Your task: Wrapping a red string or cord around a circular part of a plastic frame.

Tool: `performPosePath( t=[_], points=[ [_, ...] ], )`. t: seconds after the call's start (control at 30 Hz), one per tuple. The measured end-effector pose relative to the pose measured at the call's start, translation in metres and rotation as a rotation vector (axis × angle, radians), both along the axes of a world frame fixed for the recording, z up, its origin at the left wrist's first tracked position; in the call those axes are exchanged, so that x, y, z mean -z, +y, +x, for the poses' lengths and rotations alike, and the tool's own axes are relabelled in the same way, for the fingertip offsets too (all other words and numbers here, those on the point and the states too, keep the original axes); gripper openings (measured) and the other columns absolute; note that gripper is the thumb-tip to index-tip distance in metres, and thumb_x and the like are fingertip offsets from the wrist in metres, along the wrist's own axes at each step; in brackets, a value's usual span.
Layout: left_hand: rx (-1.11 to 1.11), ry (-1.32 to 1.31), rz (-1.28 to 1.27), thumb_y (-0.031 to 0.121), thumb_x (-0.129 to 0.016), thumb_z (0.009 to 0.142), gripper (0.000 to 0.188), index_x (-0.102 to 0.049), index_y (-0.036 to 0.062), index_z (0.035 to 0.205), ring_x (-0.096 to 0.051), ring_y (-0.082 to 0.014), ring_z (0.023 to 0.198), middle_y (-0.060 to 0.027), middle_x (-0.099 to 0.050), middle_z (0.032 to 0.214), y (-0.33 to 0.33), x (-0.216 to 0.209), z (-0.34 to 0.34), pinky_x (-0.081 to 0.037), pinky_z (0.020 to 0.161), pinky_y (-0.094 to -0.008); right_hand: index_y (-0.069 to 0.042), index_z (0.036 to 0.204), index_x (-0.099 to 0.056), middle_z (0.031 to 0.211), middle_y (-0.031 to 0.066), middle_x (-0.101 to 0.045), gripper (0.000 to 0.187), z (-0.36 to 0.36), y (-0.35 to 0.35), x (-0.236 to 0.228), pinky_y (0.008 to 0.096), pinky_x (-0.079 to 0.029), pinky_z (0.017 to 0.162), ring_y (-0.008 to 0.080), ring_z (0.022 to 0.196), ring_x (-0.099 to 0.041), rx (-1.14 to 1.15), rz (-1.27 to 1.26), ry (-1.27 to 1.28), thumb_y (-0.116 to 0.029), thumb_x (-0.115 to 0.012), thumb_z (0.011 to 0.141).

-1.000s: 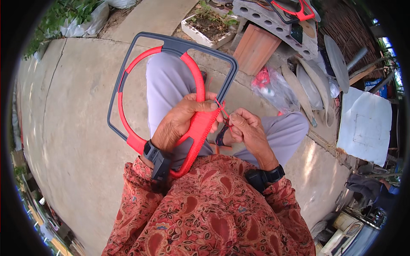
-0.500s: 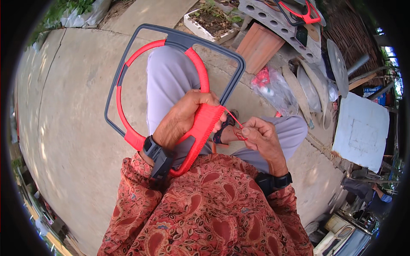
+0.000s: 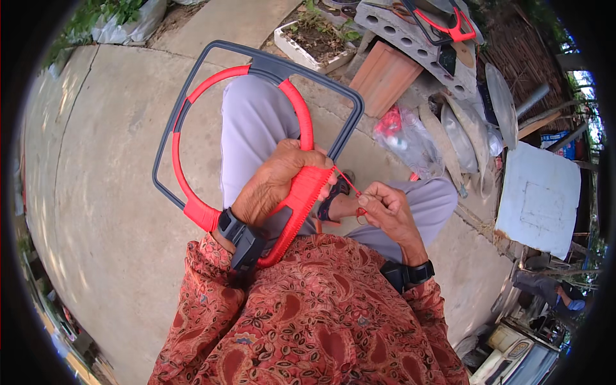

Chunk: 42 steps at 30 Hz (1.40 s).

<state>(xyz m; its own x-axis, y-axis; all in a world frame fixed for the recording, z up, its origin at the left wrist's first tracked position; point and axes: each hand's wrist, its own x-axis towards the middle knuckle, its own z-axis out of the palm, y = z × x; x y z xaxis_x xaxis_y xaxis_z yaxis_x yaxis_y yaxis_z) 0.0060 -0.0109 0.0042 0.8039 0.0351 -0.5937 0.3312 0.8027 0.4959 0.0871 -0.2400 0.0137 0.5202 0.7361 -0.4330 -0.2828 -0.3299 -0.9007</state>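
Note:
Across my lap lies a frame (image 3: 307, 122) made of a dark grey rounded rectangle with a ring inside it, much of it wrapped in red cord. My left hand (image 3: 282, 168) is closed round its red-wrapped right part, thumb on top, some fingertips showing at the far edge. From that edge a thin red cord (image 3: 346, 179) runs taut to my right hand (image 3: 388, 208), whose thumb and forefinger pinch it. A small loop of the cord hangs below those fingers. The lower end of the frame rests against my patterned shirt.
At the upper right, a grey block with holes (image 3: 410, 48) holds a second red and dark frame (image 3: 452, 29). Nearby are a terracotta block (image 3: 387, 78), a clear plastic bag (image 3: 410, 138), a white board (image 3: 539, 199) and a white planter box (image 3: 301, 51). Another person (image 3: 555, 292) is at the far right.
The frame has shifted slightly left and down in view. My right hand has moved a little left and down, still pinching the cord. My left hand keeps its hold.

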Motion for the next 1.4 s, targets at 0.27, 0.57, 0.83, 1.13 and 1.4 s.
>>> performPosePath(
  t=[0.27,0.57,0.83,1.13,1.4],
  points=[
    [0.151,-0.085,-0.136,0.009,-0.066,0.087,0.018,-0.057,-0.0043,0.095,-0.068,-0.03,0.065,-0.0217,-0.066,0.083,0.008,0.008,-0.005,-0.059,0.054,-0.0416,-0.002,0.096,-0.052,0.064,0.0038,-0.05,0.01,0.031,-0.008,-0.003,0.0329,-0.041,0.054,0.0186,0.056,-0.05,-0.181,-0.206,-0.388,-0.012,-0.052,0.093],
    [0.037,-0.185,-0.028,0.009,-0.064,0.089,0.023,-0.06,-0.0005,0.109,-0.069,-0.0199,0.073,-0.011,-0.068,0.094,0.005,0.018,-0.007,-0.06,0.066,-0.0367,-0.003,0.091,-0.049,0.062,0.0163,-0.049,0.011,0.056,0.076,-0.072,0.0463,-0.04,0.057,0.0396,0.064,-0.053,-0.686,-0.128,-0.889,-0.013,-0.052,0.087],
    [-0.057,-0.212,-0.14,-0.001,-0.065,0.085,0.026,-0.062,-0.0003,0.111,-0.068,-0.0166,0.079,-0.0086,-0.068,0.096,0.003,0.013,-0.002,-0.059,0.072,-0.0297,-0.008,0.079,-0.062,0.075,0.0086,-0.059,0.011,0.056,0.12,-0.056,0.0435,-0.044,0.059,0.0332,0.074,-0.059,-0.595,0.057,-1.239,-0.017,-0.059,0.084],
    [-0.083,-0.048,0.05,0.003,-0.07,0.083,0.014,-0.066,-0.0016,0.096,-0.067,-0.0152,0.067,-0.0076,-0.068,0.082,0.002,0.011,-0.003,-0.057,0.06,-0.0275,-0.001,0.09,-0.065,0.075,0.0051,-0.058,0.007,0.034,0.078,-0.043,0.0275,-0.044,0.058,0.015,0.063,-0.055,-0.021,0.045,-1.007,-0.006,-0.066,0.085],
    [-0.128,-0.035,0.267,0.002,-0.069,0.084,0.008,-0.065,-0.0022,0.09,-0.065,-0.0142,0.063,-0.0085,-0.068,0.078,-0.006,0.001,-0.002,-0.055,0.056,-0.027,0.003,0.1,-0.066,0.081,0.0014,-0.06,0.014,-0.003,0.049,0.035,0.0212,-0.04,0.058,0.0047,0.066,-0.048,0.122,0.106,-0.493,-0.007,-0.06,0.092]
  ],
)
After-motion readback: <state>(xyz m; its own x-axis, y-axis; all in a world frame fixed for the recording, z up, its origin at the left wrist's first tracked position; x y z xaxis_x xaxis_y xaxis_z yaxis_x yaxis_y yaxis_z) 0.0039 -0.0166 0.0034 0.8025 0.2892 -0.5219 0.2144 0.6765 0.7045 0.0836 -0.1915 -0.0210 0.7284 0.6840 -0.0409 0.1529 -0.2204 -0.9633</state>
